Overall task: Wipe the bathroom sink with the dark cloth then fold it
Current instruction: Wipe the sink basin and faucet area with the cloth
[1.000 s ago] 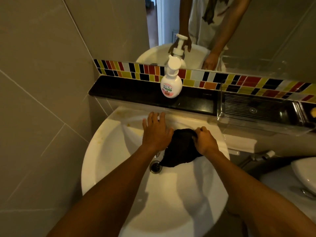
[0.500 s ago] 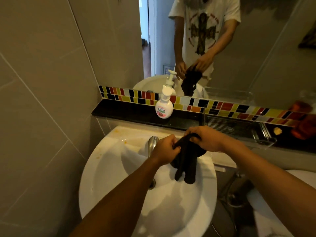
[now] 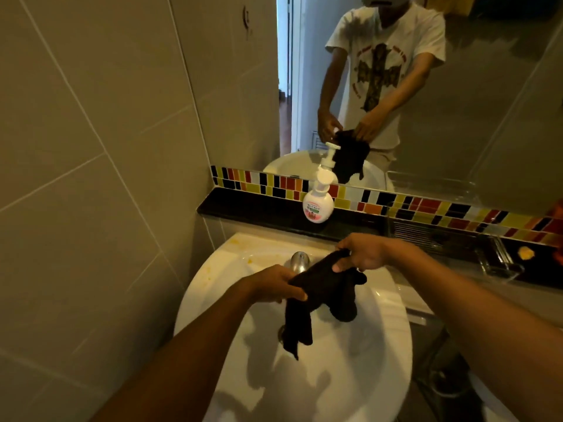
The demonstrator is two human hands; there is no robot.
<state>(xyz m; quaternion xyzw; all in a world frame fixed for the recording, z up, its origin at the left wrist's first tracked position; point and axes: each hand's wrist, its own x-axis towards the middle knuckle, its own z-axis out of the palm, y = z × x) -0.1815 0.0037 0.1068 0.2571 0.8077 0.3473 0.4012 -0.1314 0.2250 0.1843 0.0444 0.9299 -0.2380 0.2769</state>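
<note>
Here the dark cloth (image 3: 326, 295) hangs above the sink (image 3: 359, 376) basin, stretched between both hands. The left hand (image 3: 274, 284) fingers are closed on its near end; the right hand (image 3: 362, 254) fingers pinch its far end, with loose folds drooping below.

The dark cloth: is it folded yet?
Not folded. The dark cloth hangs bunched between the left hand and right hand, its ends dangling.

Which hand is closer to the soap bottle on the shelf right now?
The right hand, just below and right of the soap bottle. The left hand is lower, over the sink. Both hold the cloth.
</note>
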